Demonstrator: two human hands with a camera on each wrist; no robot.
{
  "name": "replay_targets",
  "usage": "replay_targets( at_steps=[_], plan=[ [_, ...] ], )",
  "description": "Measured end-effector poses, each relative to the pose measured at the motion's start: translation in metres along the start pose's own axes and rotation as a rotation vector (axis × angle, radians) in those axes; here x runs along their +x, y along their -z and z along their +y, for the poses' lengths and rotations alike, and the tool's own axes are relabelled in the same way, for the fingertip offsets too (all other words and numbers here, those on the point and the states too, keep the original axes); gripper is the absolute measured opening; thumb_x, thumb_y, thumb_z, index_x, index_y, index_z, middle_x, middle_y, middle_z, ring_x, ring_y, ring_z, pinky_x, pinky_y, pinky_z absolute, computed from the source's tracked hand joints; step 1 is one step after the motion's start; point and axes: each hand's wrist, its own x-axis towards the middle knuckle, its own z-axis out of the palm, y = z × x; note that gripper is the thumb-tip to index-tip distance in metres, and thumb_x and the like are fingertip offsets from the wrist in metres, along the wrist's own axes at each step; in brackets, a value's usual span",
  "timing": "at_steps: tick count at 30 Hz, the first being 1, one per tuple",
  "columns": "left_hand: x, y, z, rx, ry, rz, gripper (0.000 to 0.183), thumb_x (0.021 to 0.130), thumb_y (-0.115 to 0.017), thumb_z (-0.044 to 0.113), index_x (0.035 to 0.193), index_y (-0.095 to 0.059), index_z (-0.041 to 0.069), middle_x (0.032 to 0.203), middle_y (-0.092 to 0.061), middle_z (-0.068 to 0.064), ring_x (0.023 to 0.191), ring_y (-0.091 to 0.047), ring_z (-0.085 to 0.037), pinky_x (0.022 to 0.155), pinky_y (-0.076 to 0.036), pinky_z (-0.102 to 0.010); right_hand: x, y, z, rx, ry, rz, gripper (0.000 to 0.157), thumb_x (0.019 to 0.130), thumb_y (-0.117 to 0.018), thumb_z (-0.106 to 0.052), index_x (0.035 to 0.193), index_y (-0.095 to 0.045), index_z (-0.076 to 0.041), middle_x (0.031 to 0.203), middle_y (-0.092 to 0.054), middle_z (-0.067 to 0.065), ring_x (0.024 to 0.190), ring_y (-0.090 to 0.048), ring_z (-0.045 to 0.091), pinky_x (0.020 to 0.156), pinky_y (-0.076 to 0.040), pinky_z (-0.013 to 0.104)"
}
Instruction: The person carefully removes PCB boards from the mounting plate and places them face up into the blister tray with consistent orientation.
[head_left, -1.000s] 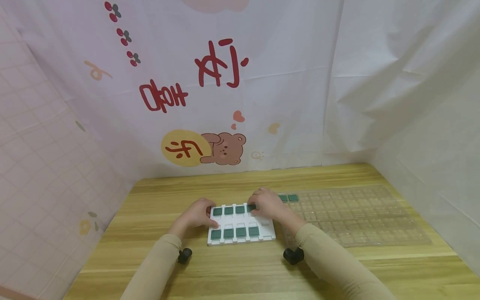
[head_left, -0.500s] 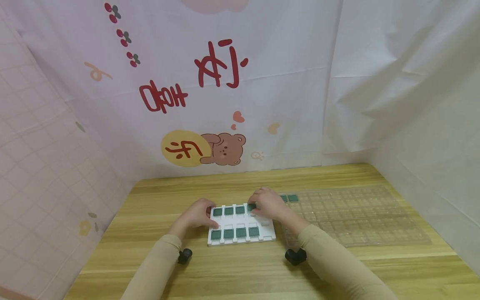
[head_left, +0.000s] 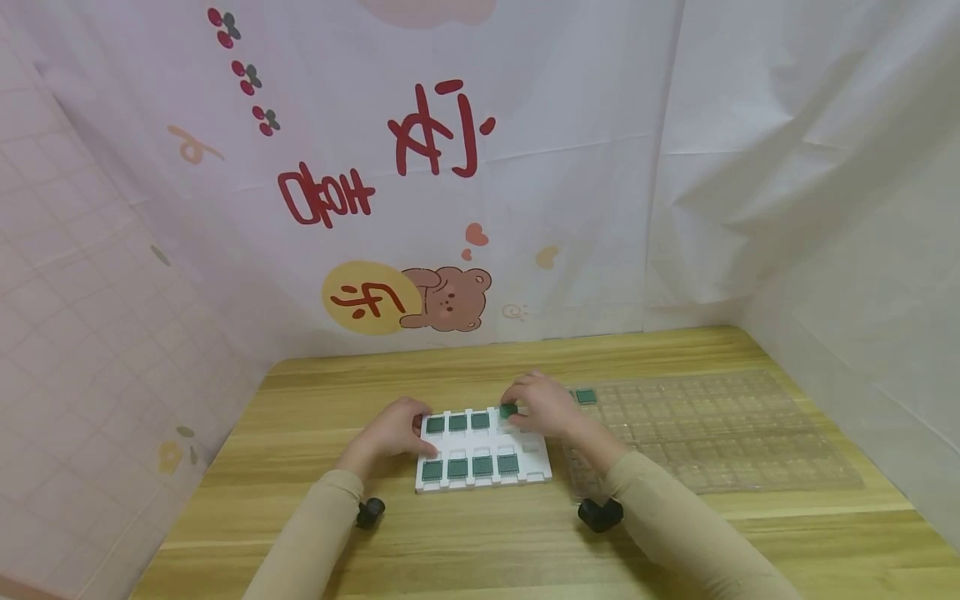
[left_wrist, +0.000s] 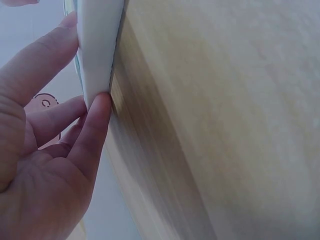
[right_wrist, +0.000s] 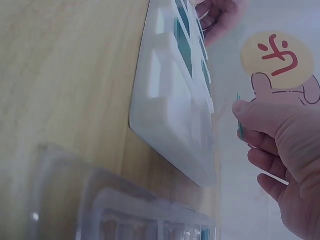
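Note:
In the head view a white slotted tray point(head_left: 471, 439) lies on the wooden table, with small green circuit boards point(head_left: 457, 467) in two rows. My left hand point(head_left: 393, 427) grips its left end; in the left wrist view the thumb lies against one face and fingertips touch the edge of the white tray point(left_wrist: 97, 50). My right hand point(head_left: 546, 404) pinches one green circuit board point(head_left: 507, 411) over the far row's right part. In the right wrist view that thin board point(right_wrist: 240, 131) is seen edge-on between thumb and finger, apart from the tray.
A clear plastic tray point(head_left: 697, 433) with many compartments lies to the right, beside the white tray. One green board point(head_left: 586, 397) sits in its far left corner area; another is partly hidden by my right hand. A printed cloth point(head_left: 570, 167) hangs behind the table point(head_left: 337, 383).
My right hand has moved slightly right and up, drawing the pinched circuit board out of its far-row slot. The left hand and white tray have stayed in place.

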Motion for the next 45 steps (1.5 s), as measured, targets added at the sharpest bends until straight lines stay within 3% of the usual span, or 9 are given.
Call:
replay_targets(
  at_steps=[13,24,35,45],
  plan=[
    [0.0,-0.001,-0.001,-0.018,-0.011,-0.006,0.062,0.066,-0.094,0.019,0.114,-0.065,-0.006,0.086,-0.056,-0.005,0.08,-0.049,-0.018,0.072,-0.043,-0.034,-0.008,0.005,0.006,0.008,-0.002,0.028,0.024,0.084,-0.081,-0.024,0.105,-0.075,-0.015,0.105,-0.07,-0.002,0.105,-0.058,0.021,0.091,-0.048,0.038],
    [0.001,-0.002,-0.004,-0.003,0.007,0.002,0.071,0.065,-0.094,0.022,0.12,-0.063,-0.008,0.092,-0.057,-0.006,0.086,-0.049,-0.019,0.079,-0.044,-0.036,-0.02,0.013,0.012,0.029,-0.007,0.044,0.024,0.082,-0.082,-0.022,0.104,-0.075,-0.013,0.104,-0.07,-0.001,0.103,-0.059,0.022,0.089,-0.048,0.039],
    [0.0,0.0,-0.001,-0.003,0.005,-0.002,0.07,0.065,-0.094,0.022,0.12,-0.063,-0.008,0.091,-0.055,-0.006,0.086,-0.048,-0.019,0.078,-0.042,-0.036,-0.036,0.023,0.032,0.062,0.018,0.13,0.023,0.08,-0.082,-0.011,0.101,-0.074,-0.008,0.1,-0.07,0.003,0.098,-0.059,0.026,0.083,-0.049,0.041],
    [0.001,-0.001,-0.002,0.0,0.012,0.003,0.07,0.065,-0.094,0.023,0.12,-0.063,-0.007,0.092,-0.055,-0.006,0.087,-0.048,-0.02,0.078,-0.043,-0.036,-0.05,0.034,0.053,0.043,-0.001,0.13,0.024,0.08,-0.081,-0.011,0.103,-0.074,-0.008,0.104,-0.07,0.005,0.101,-0.06,0.029,0.083,-0.05,0.044]
  ],
)
